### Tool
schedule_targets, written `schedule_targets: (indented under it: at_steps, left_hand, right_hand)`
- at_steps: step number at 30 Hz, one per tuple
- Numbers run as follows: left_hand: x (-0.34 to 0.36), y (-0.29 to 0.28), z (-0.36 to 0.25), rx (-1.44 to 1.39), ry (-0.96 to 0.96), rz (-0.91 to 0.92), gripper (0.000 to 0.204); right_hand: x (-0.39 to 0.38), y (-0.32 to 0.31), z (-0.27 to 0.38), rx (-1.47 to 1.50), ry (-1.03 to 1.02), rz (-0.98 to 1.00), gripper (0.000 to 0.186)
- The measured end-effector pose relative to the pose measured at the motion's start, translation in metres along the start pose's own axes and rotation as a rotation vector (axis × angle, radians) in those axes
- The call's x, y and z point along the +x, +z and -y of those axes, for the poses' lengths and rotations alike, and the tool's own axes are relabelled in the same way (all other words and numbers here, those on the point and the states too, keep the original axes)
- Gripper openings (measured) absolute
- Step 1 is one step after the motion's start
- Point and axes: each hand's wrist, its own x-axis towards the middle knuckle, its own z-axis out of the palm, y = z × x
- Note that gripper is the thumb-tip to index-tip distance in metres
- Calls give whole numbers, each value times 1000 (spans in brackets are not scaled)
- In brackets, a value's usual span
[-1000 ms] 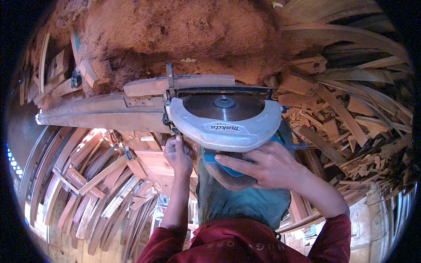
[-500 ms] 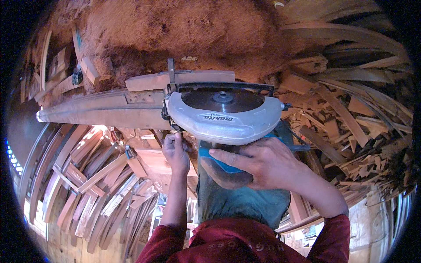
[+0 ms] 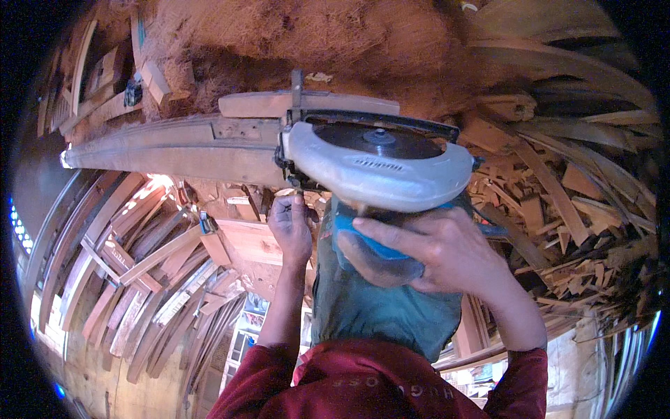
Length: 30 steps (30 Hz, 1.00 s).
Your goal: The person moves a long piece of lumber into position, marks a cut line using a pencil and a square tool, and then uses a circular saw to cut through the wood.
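A circular saw with a pale grey blade guard (image 3: 380,181) and a dark round blade (image 3: 391,144) rests on a long wooden beam (image 3: 188,155). My right hand (image 3: 450,251) is wrapped round the saw's blue handle (image 3: 352,234), its index finger stretched along the side. Left of the handle, my left hand (image 3: 292,227) is closed, thumb and fingers pinching at a small dark fitting below the front end of the saw's base. What sits between those fingertips is mostly hidden. A flat metal bar (image 3: 296,87) sticks out past the beam's far side.
A short board (image 3: 255,105) lies along the beam's far side. Brown shavings (image 3: 293,42) heap up behind it. Many wood strips (image 3: 150,321) lean at the left, and offcuts (image 3: 565,209) pile up at the right. A pale plank (image 3: 251,239) lies near my left wrist.
The saw, the beam and both hands appear farther right and a little higher, as the view itself has shifted. The saw looks slightly more tilted. Both hands keep their places on it.
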Motion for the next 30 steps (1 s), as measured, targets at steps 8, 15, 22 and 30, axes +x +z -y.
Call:
schedule_targets:
  at_steps: [8,15,22,30]
  left_hand:
    - [4,-7,4,164,57,14,15]
    - [2,-7,4,309,227,-17,18]
    - [2,-8,5,199,203,23,13]
    - [0,-13,13,269,227,10,19]
  right_hand:
    - [2,7,-1,4,-62,-21,92]
    - [4,1,-5,40,-119,-36,87]
    - [5,5,0,21,-108,-86,84]
    - [8,0,-1,24,-97,23,84]
